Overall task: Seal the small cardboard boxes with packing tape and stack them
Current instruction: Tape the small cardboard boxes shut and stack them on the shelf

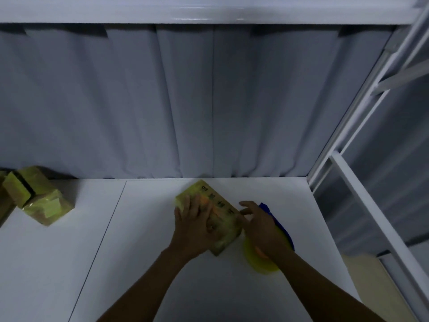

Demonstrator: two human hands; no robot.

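A small cardboard box (pixel 226 223) wrapped in yellowish tape lies slanted on the white table (pixel 139 240), with printed characters along its far side. My left hand (pixel 192 226) rests flat on the box's top, fingers spread. My right hand (pixel 260 226) is just right of the box, its straight fingers touching the box's right edge. Under and behind that hand lies a tape dispenser with a blue body (pixel 282 226) and a yellow tape roll (pixel 260 263). Whether the palm bears on the dispenser is hidden.
A stack of taped cardboard boxes (pixel 39 196) stands at the table's far left, against a grey curtain (pixel 185 101). A white metal frame (pixel 348 182) borders the table on the right. A beige board (pixel 364 277) lies at the right edge.
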